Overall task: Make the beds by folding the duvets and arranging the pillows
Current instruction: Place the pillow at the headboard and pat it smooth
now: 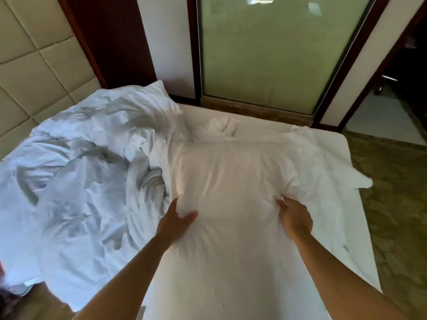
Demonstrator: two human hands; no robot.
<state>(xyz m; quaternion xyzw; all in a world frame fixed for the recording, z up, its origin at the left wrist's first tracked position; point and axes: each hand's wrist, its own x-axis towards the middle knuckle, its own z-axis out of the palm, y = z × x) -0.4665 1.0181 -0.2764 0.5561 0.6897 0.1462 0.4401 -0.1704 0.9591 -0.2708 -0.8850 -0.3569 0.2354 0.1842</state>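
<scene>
A plump white pillow (231, 172) lies across the middle of the bed (231, 262), on the white sheet. My left hand (179, 219) grips its near left corner, fingers curled into the fabric. My right hand (294, 217) grips the near right corner the same way. A crumpled white duvet (76, 172) is heaped over the left half of the bed, up to the headboard. A second pillow (159, 98) sticks out at the far end of the heap. A small bunched piece of white linen (221, 128) lies beyond the pillow I hold.
A padded beige headboard (30, 72) runs along the left. A frosted glass door (265, 51) in a dark wood frame stands behind the bed. Patterned carpet (392, 192) borders the bed's right side, and an open doorway (388, 107) lies at the far right.
</scene>
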